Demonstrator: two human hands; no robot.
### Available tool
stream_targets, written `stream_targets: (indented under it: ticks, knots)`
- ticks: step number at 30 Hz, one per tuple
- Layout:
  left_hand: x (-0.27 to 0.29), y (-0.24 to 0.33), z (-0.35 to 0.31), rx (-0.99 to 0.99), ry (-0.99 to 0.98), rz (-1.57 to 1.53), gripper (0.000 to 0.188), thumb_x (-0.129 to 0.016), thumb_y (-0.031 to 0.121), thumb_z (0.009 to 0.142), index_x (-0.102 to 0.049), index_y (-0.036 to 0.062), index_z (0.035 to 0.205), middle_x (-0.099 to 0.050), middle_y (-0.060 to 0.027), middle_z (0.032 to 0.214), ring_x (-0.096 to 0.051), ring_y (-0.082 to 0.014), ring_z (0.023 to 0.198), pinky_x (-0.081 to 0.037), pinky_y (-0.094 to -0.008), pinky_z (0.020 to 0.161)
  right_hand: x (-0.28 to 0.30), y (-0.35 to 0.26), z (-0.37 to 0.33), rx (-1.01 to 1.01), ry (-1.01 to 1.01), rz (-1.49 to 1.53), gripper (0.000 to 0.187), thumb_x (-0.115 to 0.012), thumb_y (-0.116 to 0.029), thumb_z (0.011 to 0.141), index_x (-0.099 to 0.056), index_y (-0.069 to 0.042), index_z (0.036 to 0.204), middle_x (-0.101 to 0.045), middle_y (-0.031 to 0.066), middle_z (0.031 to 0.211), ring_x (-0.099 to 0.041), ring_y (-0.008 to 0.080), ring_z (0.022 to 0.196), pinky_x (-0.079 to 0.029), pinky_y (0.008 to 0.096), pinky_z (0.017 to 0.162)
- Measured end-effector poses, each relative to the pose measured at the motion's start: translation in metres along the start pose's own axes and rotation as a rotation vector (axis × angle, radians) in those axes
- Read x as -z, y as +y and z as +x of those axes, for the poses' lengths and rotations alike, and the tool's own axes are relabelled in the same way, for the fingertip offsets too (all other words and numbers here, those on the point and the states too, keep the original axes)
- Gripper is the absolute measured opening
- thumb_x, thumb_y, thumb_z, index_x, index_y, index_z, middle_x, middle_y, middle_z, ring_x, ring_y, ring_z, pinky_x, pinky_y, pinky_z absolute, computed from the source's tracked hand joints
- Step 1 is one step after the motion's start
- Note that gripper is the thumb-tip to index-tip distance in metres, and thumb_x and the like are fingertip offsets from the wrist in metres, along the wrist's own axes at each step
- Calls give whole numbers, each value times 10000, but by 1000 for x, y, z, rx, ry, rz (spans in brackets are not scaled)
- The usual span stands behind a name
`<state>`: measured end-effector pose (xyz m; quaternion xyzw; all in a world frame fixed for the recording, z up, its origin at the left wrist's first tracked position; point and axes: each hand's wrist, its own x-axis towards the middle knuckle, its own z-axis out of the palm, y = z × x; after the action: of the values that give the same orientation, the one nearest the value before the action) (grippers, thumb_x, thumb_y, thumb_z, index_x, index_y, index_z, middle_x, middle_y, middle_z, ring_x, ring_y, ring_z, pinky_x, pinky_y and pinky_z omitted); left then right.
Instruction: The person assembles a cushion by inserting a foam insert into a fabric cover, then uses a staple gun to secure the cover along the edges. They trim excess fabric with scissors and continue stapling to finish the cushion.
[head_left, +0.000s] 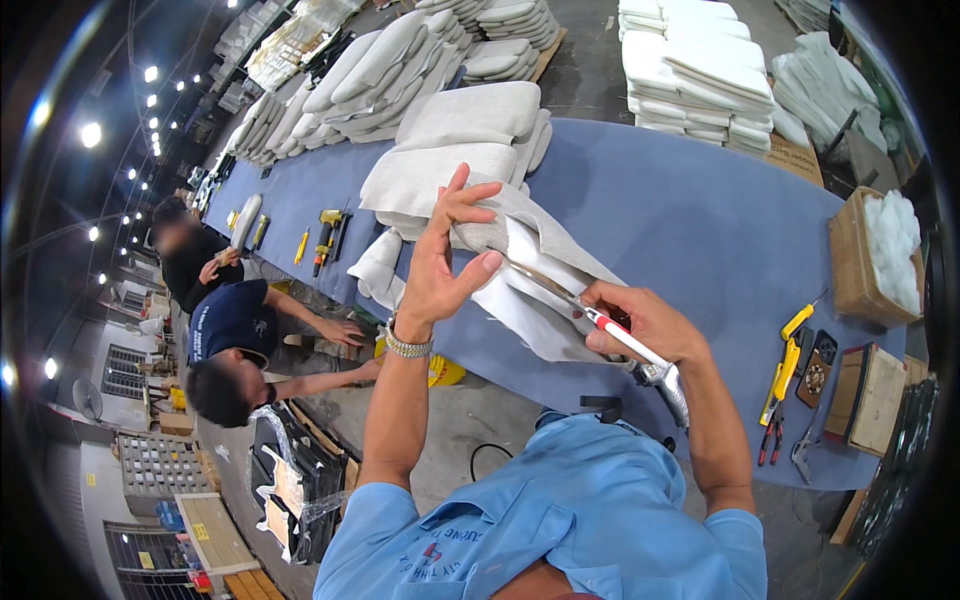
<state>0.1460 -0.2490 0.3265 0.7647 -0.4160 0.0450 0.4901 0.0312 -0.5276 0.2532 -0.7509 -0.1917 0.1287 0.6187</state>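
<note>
A padded piece with a grey fabric cover (560,235) and white inside lies near the table's front edge, its cover gaping. My left hand (445,265), a metal watch on its wrist, is over the left end of this piece, fingers spread and thumb out beside the gap. Closed in my right hand (640,322) is a long-nosed metal tool with a red and white handle (632,343); its exact kind is unclear. The tool's slim metal end points into the opening, near my left thumb. Its tip is hard to make out.
Grey padded pieces (465,120) are stacked behind my left hand on the blue table (720,220). A box of white stuffing (875,250), yellow tool (785,365) and red-handled pliers (770,440) sit at right. Two people, one reaching (240,325), work at left.
</note>
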Motion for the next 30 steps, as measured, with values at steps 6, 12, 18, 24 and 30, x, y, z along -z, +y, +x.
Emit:
stream_targets:
  ticks: [6,12,18,24,30]
  knots:
    - [-4,2,0,-24,4,62,423,-769,157,806,-588,139,1188,-580,-94,1471,-204,-366,1581,-43,-585,1257,-3,-2,2,18,60,-26,561,-768,-558,871,-634,-93,1155,-633,62,850,-588,202,773,-461,362,701]
    - [-2,9,-2,-56,-38,108,464,-765,134,781,-588,143,1210,-537,-99,1509,-195,-381,1582,-49,-595,1253,-4,-3,1,28,45,-27,578,-755,-581,873,-636,-85,1145,-646,68,874,-606,218,787,-471,369,714]
    - [-2,14,-3,-82,-73,143,504,-775,126,793,-592,135,1263,-493,-127,1551,-157,-384,1588,-47,-564,1263,-5,-4,2,46,41,-10,590,-766,-579,864,-637,-75,1142,-646,66,875,-603,215,787,-473,365,716]
    - [-4,19,0,-87,-86,137,513,-782,99,805,-601,128,1284,-465,-145,1576,-131,-380,1593,-34,-557,1266,-4,-11,3,57,58,12,560,-793,-537,858,-648,-72,1135,-636,57,873,-586,187,774,-455,351,689]
    - [-7,24,4,-97,-107,123,503,-791,92,805,-617,133,1276,-438,-151,1603,-126,-388,1594,-26,-567,1264,-7,-13,0,27,152,32,527,-885,-449,782,-674,-68,1077,-589,7,779,-513,128,697,-412,317,638]
